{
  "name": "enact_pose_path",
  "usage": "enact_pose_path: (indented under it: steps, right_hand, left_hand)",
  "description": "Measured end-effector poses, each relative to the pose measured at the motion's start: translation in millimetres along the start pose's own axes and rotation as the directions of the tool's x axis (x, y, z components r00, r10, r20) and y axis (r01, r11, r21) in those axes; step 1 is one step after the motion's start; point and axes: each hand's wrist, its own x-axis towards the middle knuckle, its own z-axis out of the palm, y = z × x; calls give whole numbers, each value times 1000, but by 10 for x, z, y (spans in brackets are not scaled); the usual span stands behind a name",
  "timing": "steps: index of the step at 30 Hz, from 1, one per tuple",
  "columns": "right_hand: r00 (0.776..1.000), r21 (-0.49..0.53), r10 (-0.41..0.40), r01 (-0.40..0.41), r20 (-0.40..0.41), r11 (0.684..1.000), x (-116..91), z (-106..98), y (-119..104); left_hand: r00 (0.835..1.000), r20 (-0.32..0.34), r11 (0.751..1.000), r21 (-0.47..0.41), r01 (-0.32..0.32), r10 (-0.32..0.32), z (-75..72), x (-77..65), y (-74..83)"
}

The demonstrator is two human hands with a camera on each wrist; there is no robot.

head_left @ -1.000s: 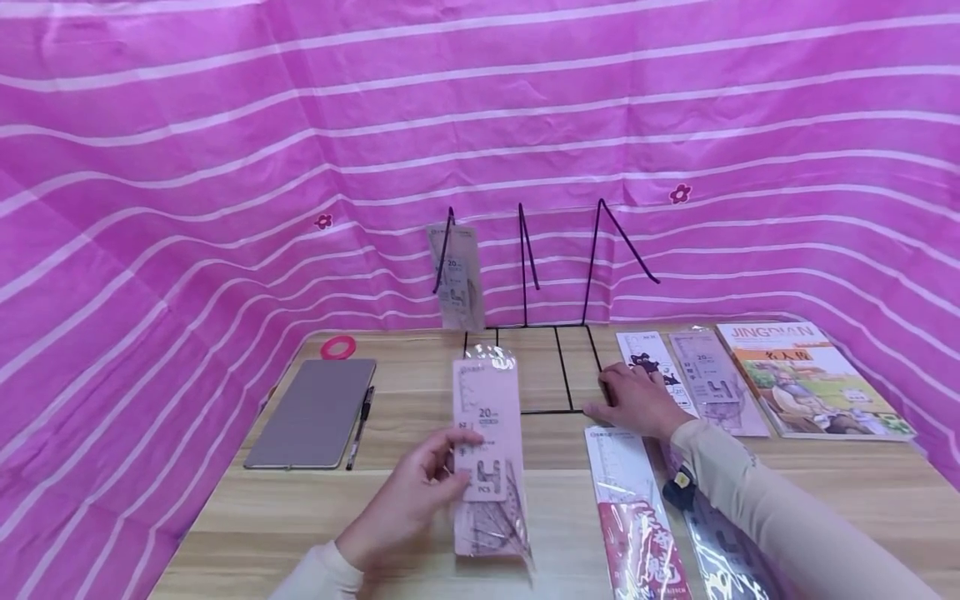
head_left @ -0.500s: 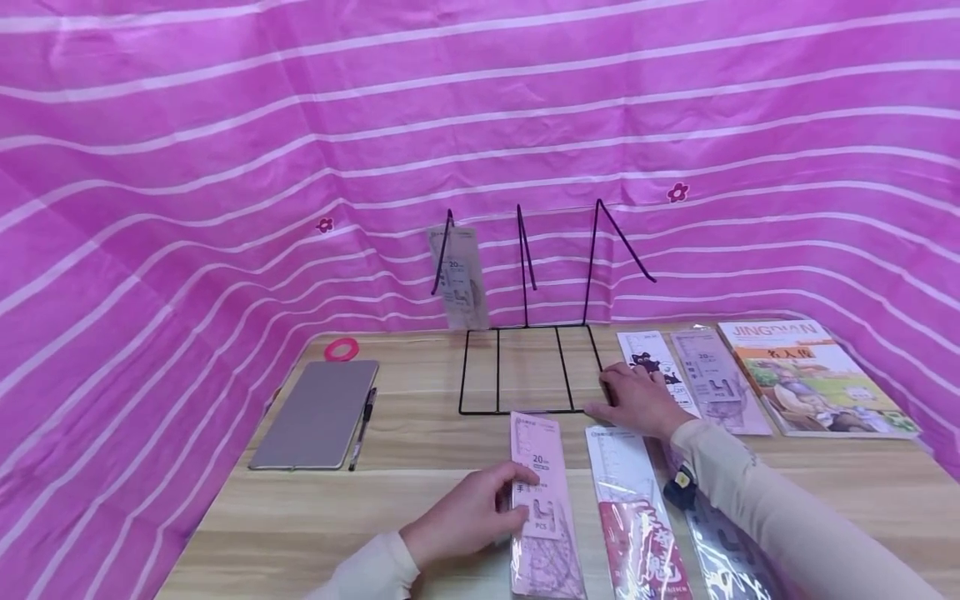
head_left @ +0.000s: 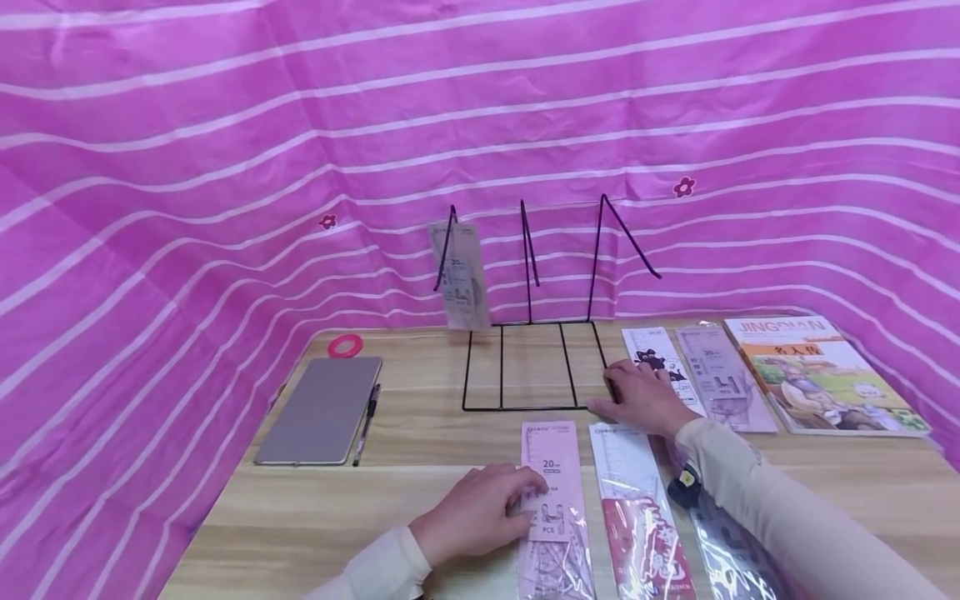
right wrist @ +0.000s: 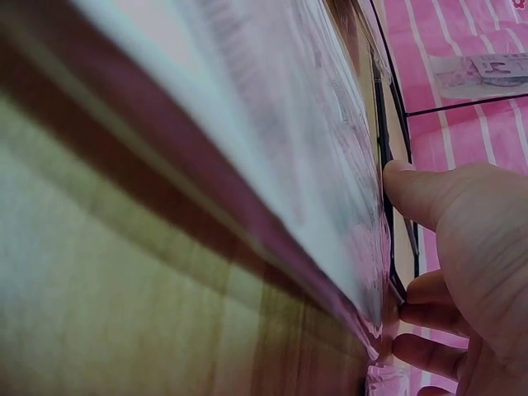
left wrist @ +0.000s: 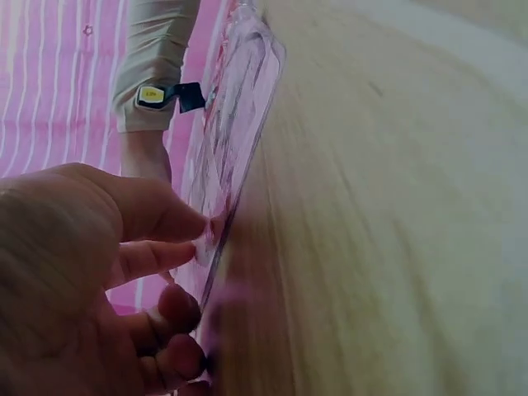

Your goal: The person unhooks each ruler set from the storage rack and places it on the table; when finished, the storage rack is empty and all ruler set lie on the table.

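Note:
A pink ruler-set packet (head_left: 553,467) in clear film lies on the table. My left hand (head_left: 480,508) rests at its left side, thumb and index fingertips on its face, fingers loosely bent. In the left wrist view the packet (left wrist: 239,124) shows edge-on beside those fingertips. My right hand (head_left: 648,400) presses on the right front corner of a black wire rack's base (head_left: 525,409), thumb and fingers spread. Its thumb meets the black wire (right wrist: 389,186) in the right wrist view. Another ruler-set packet (head_left: 461,283) hangs from the rack's left hook.
Right of the pink packet lies a white-and-red packet (head_left: 637,483), with a dark one (head_left: 723,542) partly under my right forearm. Further back are a cat-print packet (head_left: 652,350), another pink packet (head_left: 720,375) and a book (head_left: 825,375). Notebook (head_left: 322,412), pen (head_left: 367,425) and pink ring (head_left: 345,346) lie left.
My left hand has lowered the pink packet and moved it right, onto the table beside the white-and-red one. The fingers now rest on its face. My right hand has stayed at the rack.

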Motion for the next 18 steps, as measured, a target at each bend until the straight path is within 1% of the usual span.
enact_pose_path:
  steps: [2,3,5,7,9,11,13,14,16,18]
  right_hand:
    - [1000,-4,6,-6,1,1000,-20,0,21]
    - [1000,-6,7,-7,-1,1000,-28,2,32]
    - [1000,-10,6,-6,-11,1000,-39,7,46]
    - [1000,-7,-2,2,-23,1000,-45,10,47]
    - [1000,0,-10,10,-29,1000,-44,14,36]
    - [999,6,-19,20,-30,1000,-40,14,19]
    - [999,5,-28,28,-30,1000,-34,11,2]
    - [999,5,-25,25,-28,1000,-29,11,-4]
    - [999,4,-22,22,-28,1000,-22,11,-8]
    - [999,6,-19,19,-29,1000,-17,13,-7]
  left_hand:
    - [999,-34,999,-49,-7,5,8,26,-36]
    - [998,-58,996,-90,-7,2,-2,43,-60]
    - [991,-132,985,-169,-15,-7,-48,90,-128]
    - [975,-222,976,-215,-22,-27,-127,137,-214]
    - [950,-308,970,-242,-22,-55,-226,172,-307]
    - [922,-377,965,-262,-13,-91,-319,195,-407]
    - [899,-420,956,-292,-1,-127,-410,208,-499]
    - [890,-434,952,-306,0,-140,-456,224,-551]
    - [879,-444,942,-334,14,-171,-552,270,-659]
    - [879,-435,929,-370,22,-194,-653,348,-786]
